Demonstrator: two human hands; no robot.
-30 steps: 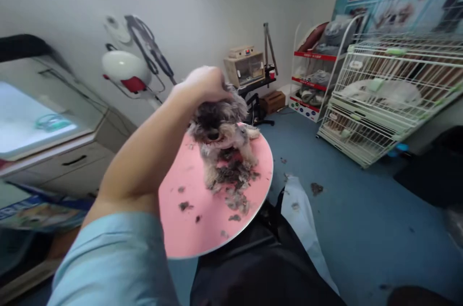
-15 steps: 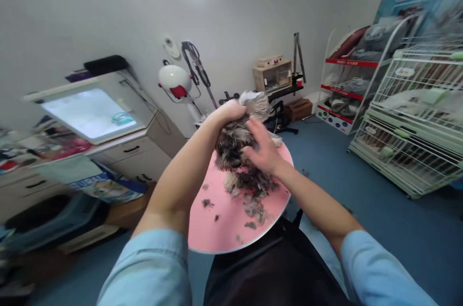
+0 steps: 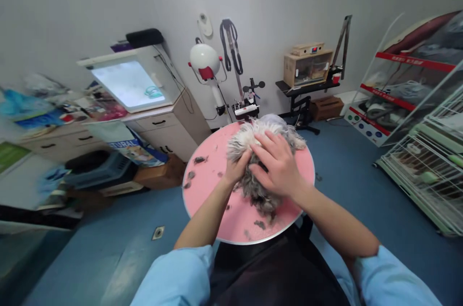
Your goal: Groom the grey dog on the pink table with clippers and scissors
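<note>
Rests a bare right hand [image 3: 280,166], with fingers moderately spread, on a shaggy grey-and-white dog [image 3: 253,184] atop a round pink table [image 3: 204,187]. Touches it with a bare left hand [image 3: 237,168]; cannot tell, with fingers partly hidden, if gripping.

Tousled grey-and-white dog [image 3: 255,189] (face out of sight) on a round pink tabletop [image 3: 204,192]

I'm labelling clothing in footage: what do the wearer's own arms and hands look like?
Both the left hand and right hand are ungloved, with no watch or bracelet visible. The light-blue left sleeve and right sleeve leave the forearms bare.
</note>
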